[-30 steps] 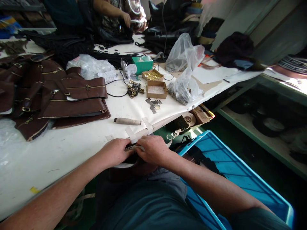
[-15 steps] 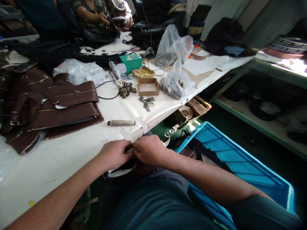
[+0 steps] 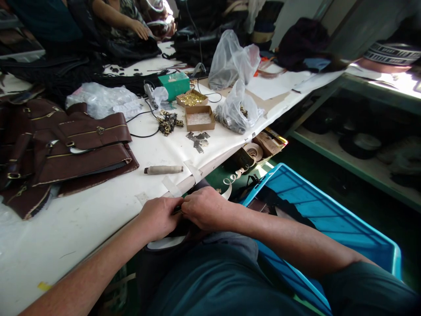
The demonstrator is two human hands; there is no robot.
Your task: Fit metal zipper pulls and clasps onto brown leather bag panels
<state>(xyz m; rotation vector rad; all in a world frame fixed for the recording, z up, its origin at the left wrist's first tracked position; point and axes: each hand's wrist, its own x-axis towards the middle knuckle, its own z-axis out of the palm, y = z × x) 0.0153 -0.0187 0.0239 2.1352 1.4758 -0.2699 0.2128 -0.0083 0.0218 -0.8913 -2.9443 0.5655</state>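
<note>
Fingers closed, my left hand (image 3: 162,216) and my right hand (image 3: 204,208) meet at the table's front edge above my lap. Between them they grip the edge of a dark leather piece (image 3: 184,228), most of which my hands cover. A white patch (image 3: 166,242) shows on its lower part. From behind my right hand a pale tape (image 3: 227,192) curls back to its roll (image 3: 253,152). What my fingertips pinch exactly is hidden. A cloth-wrapped tool handle (image 3: 164,170) lies on the table just beyond.
Brown leather bag parts (image 3: 82,145) are stacked at the left. Boxes of small fittings (image 3: 200,119), metal plates (image 3: 198,141) and plastic bags (image 3: 238,109) sit farther back. A blue crate (image 3: 329,206) stands at my right. Another person's hand (image 3: 140,29) rests on black material.
My two hands have drawn closer together over the leather piece, and my left fingers are folded in more. The view has shifted slightly. The other person's hand has flattened onto the black material.
</note>
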